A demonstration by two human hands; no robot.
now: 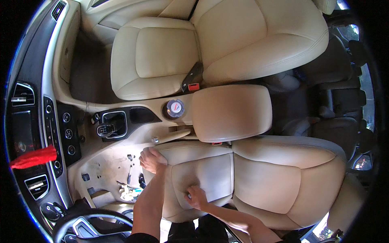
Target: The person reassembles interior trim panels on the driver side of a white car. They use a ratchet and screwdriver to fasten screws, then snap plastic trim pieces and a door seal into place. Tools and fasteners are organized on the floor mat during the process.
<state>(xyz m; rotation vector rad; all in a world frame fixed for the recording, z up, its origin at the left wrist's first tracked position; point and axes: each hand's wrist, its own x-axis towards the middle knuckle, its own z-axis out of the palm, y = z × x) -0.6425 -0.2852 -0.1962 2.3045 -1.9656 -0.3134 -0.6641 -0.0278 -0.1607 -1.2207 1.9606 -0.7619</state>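
Note:
My left hand (152, 160) lies at the front corner of the beige driver's seat cushion (210, 170), its fingers bent over the edge. On the middle of the same cushion, my right hand (196, 197) presses down with curled fingers. Whatever it holds, if anything, is hidden in the fist. A darker, shadowed patch shows on the leather beside that hand. The driver's backrest (269, 186) stands to the right of the cushion.
The handbrake lever (172, 136), gear lever (106, 129) and centre armrest (231, 113) lie beyond the seat. A round container (176, 108) sits in the cup holder. At left are the steering wheel (77, 220), a red cloth (34, 158) and small items (129, 191) on the floor.

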